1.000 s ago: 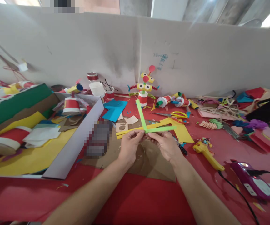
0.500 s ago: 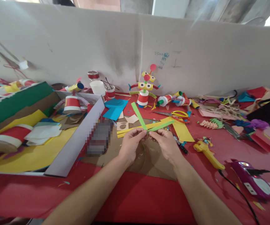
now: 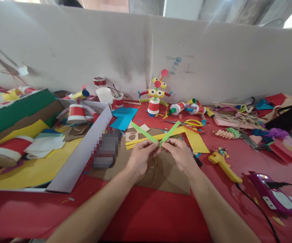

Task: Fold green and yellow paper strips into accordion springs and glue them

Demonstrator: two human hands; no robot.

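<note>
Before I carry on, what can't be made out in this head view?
All in the head view:
- How the green strips meet: largely hidden by the left hand and right hand.
- Dark object beside the box: pixelated, details lost.
- Writing on the wall: too small and blurred to read.
- Black item, far right: cut off by the picture's edge.

Head-worn view, forward and downward, apparently close above table (image 3: 156, 216)

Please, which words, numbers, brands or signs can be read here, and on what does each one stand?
No text reads with certainty.
Handwriting on the white partition: perhaps "25" at the start; the rest too blurred.
Pixelated object beside the box: any text is hidden.
Purple device: none legible.
</note>
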